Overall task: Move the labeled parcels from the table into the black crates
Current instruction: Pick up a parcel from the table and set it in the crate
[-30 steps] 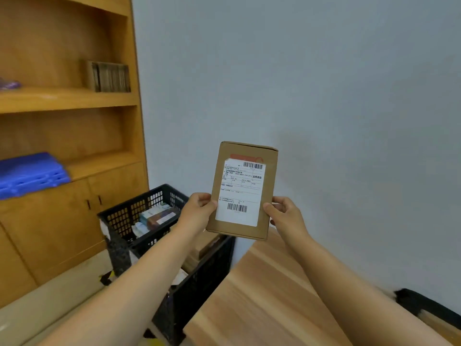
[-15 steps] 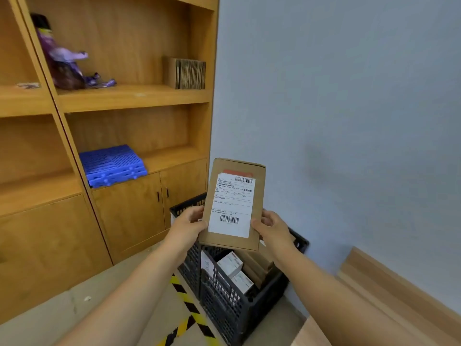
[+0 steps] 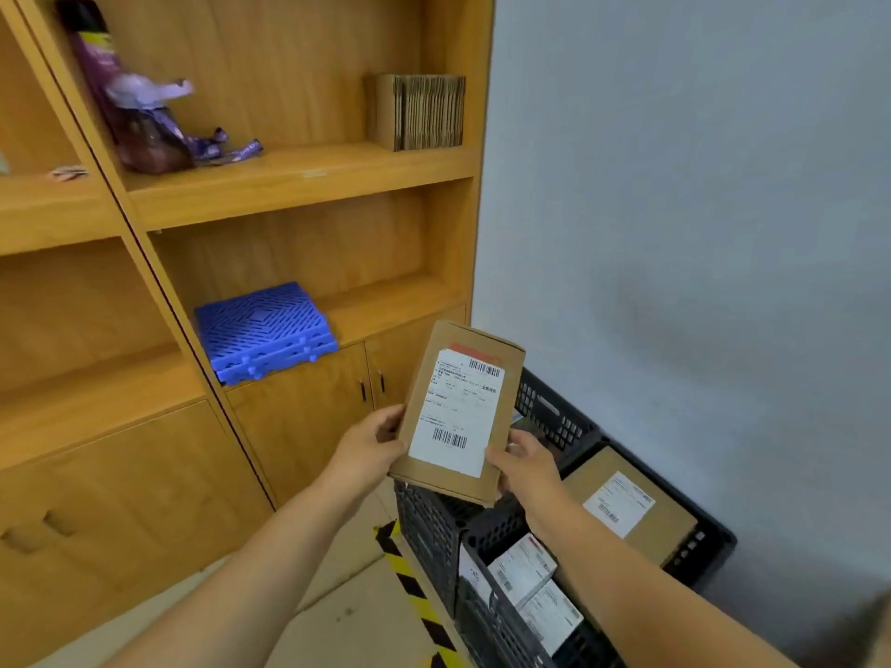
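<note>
Wooden shelf unit (image 3: 299, 185) fills the left, floor below. Black crates (image 3: 554, 421) sit on the floor by the wall, already holding a labeled box (image 3: 631, 503) and smaller white-labeled packs (image 3: 525, 571). Cardboard parcel (image 3: 458, 412) is held in the air, label up, just above the near crate's left edge. Left hand (image 3: 371, 450) and right hand (image 3: 525, 465) pinch its lower sides. Step looks like carry-to-drop (table not in view). Next: lower it into free crate space, then let go.
</note>
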Available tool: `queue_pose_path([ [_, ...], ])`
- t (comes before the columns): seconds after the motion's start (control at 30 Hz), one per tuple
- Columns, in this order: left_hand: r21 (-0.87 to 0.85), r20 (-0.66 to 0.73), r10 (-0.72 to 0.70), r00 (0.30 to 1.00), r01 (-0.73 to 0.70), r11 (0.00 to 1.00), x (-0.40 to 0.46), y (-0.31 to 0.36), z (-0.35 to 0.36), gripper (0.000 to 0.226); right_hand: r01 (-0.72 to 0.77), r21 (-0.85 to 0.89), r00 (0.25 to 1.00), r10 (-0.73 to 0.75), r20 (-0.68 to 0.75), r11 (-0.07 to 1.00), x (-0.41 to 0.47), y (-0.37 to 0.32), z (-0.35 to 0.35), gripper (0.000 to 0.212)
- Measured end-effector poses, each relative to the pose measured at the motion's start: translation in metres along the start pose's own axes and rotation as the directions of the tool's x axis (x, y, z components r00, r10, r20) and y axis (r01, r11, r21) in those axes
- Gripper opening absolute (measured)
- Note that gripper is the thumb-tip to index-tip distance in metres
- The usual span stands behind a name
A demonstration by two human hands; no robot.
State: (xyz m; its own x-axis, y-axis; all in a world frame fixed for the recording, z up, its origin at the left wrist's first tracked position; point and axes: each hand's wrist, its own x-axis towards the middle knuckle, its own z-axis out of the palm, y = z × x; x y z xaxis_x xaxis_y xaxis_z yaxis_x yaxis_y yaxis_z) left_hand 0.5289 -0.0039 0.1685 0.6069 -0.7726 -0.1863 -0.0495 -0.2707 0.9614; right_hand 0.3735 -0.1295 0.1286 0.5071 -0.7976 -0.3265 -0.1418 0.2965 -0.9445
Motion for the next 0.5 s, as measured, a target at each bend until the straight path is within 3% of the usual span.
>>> queue_pose_path([
  [0.17,0.031,0.044,-0.075,0.996,0.074,0.997,0.092,-0.004,0.014,0.048,-0.117,0.052,0.992,0.119,-0.041,0.992,0.08,0.008,0.001,0.019],
  [0.5,0.072,0.18,-0.202,0.963,0.192,0.979,0.235,-0.025,0.062,0.045,-0.239,0.028,0.947,0.239,-0.215,0.971,0.186,0.016,-0.021,0.032],
])
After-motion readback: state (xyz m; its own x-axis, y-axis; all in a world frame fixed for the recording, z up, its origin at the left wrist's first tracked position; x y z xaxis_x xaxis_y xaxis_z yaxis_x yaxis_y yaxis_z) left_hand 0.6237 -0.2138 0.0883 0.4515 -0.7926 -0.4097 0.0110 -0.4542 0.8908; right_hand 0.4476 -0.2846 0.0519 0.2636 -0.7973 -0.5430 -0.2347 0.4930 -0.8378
